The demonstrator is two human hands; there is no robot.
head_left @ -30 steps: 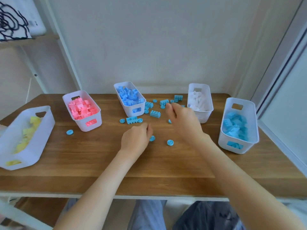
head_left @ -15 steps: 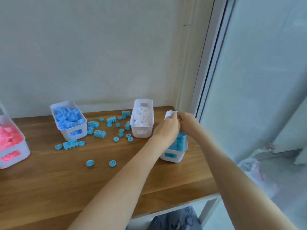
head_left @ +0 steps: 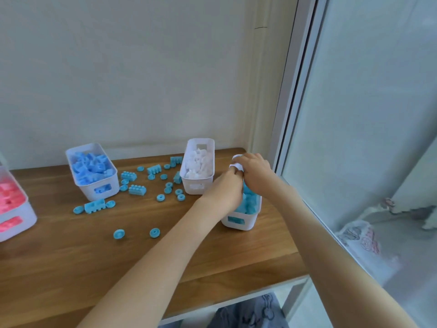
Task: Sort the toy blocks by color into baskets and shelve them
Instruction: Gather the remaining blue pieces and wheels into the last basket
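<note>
While the head view looks down along two bare forearms, the left hand (head_left: 224,190) and the right hand (head_left: 255,171) sit together, touching, over the far end of the basket of turquoise blocks (head_left: 238,222), which stands near the right edge of the surface (head_left: 71,268). Both hands' fingers curl down toward the basket's white far rim, but whether they clamp on the rim, on blocks or on nothing cannot be told. Just beside it, toward the far right corner, stands the basket of white blocks (head_left: 197,188). A basket of darker blue blocks (head_left: 94,192) stands by the far edge, and a basket of pink blocks (head_left: 21,221) is half out of view on the left. Loose turquoise pieces (head_left: 153,170) lie scattered between the blue and white baskets, among them a studded brick (head_left: 137,189) and a train-shaped piece (head_left: 94,205). Two wheels (head_left: 118,233) lie apart, nearer the front edge.
</note>
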